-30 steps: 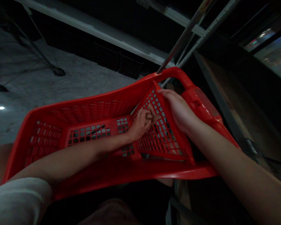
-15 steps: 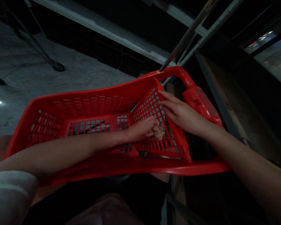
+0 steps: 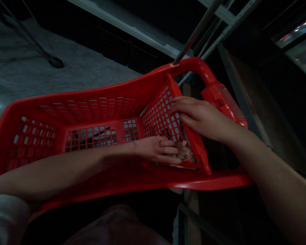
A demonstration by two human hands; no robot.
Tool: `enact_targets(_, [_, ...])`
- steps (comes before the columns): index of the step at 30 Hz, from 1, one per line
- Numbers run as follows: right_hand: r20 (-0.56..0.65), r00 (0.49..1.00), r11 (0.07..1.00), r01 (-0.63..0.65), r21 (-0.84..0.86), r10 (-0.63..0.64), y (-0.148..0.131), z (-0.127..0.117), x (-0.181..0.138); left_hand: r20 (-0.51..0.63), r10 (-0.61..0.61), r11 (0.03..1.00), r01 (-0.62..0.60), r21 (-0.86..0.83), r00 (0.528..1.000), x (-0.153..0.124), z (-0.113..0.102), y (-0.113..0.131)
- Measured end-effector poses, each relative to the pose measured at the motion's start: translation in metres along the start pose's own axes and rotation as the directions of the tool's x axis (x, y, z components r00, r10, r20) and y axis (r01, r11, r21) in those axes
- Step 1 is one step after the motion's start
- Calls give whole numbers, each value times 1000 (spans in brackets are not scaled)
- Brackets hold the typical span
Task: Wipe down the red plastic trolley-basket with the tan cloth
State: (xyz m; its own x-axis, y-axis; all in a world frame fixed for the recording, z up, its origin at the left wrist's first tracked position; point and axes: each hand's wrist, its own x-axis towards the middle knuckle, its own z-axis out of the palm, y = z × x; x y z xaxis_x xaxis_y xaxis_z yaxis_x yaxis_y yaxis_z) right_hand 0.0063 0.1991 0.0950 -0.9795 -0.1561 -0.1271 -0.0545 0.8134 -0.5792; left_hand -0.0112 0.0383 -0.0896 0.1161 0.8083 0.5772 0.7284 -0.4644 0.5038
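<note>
Since a second ago, your left hand (image 3: 158, 149) is lower and nearer: the crumpled tan cloth (image 3: 186, 151) sat about mid-panel then, half hidden in your curled fingers; now it lies bunched at the near end of the mesh panel (image 3: 156, 115), spread wider past your fingertips. Your right hand (image 3: 200, 117) also differs: first laid along the panel's top edge, now fingers draped over it onto the inner face.

Hands: left is partly closed, fingers together and slightly bent, keeping hold of the cloth against the panel; one ring (image 3: 160, 143) on a finger. Right is half open, fingers a little apart, curved over the edge; you cannot tell how firmly it grips.

Containers: one red basket (image 3: 86, 92), long, slotted walls, gridded base, handle (image 3: 229, 102) at right. Inside it: your left forearm, left hand and the cloth. The panel stands tilted across its right part. Dark shapes show through the base grid, too dim to name. Far off, at least two black crates (image 3: 142, 56) sit beneath a pale shelf (image 3: 132, 27), contents too dark to tell.

Count: two hands, one cloth, one basket, one panel, one metal pole (image 3: 193, 37) behind the far rim, one caster (image 3: 56, 62) on the grey floor (image 3: 79, 66), far left.
</note>
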Motion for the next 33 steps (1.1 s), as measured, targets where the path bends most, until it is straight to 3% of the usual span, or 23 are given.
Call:
enact_targets(4, [0,1000,1000,7,-28,-7,2,-2,0,43,-25,998,28,-63,999,18,-15,3])
enact_targets(9, [-46,999,1000,0,12,1,3,-2,0,137,-87,995,92,-29,987,11,3,3])
enact_targets(15, [-7,995,988,101,-115,-103,7,-3,-1,29,2,999,-3,53,1000,-11,6,-8])
enact_targets(19, [52,979,942,204,-268,-197,15,-6,-3,-173,164,939,-100,329,971,17,-3,7])
enact_targets(22, [50,973,926,229,-301,-224,18,-6,-3,-202,258,901,-159,404,945,29,7,12])
enact_targets(25, [42,976,936,216,-278,-212,19,-5,-3,-108,268,890,-203,409,957,-1,27,-3])
enact_targets(29, [36,982,960,187,-209,-184,18,-5,-2,48,136,933,-144,329,990,-56,33,-32])
enact_targets(31, [36,985,969,172,-176,-169,18,-5,-2,23,113,953,-115,280,993,-58,19,-39])
enact_targets(33, [27,989,980,150,-133,-148,16,-5,-2,-114,120,962,-87,259,986,-37,2,-37])
